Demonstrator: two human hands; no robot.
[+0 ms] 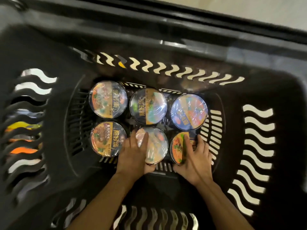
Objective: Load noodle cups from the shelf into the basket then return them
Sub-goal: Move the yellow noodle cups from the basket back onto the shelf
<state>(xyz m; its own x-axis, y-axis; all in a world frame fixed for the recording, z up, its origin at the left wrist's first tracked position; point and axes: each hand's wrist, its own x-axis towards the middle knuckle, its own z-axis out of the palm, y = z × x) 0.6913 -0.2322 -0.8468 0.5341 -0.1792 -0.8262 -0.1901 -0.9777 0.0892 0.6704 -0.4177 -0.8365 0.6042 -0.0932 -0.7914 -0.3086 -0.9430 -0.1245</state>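
Observation:
Several noodle cups stand upright in two rows on the floor of a black plastic basket (249, 146), lids up under clear wrap. My left hand (132, 153) grips the near middle cup (156, 143), fingers over its lid and thumb under its near edge. My right hand (194, 160) grips the near right cup (178, 146), fingers spread across the lid and round its right side. The near left cup (106, 138) and the far row, the far left cup (108, 98), the far middle cup (147, 105) and the far right cup (189, 112), stand untouched.
The basket's tall walls with wavy slots enclose the cups on all sides. Its dark handle bar (166, 29) crosses the top of the view. Orange and yellow packages (23, 138) show through the left wall's slots. Pale floor lies beyond the far rim.

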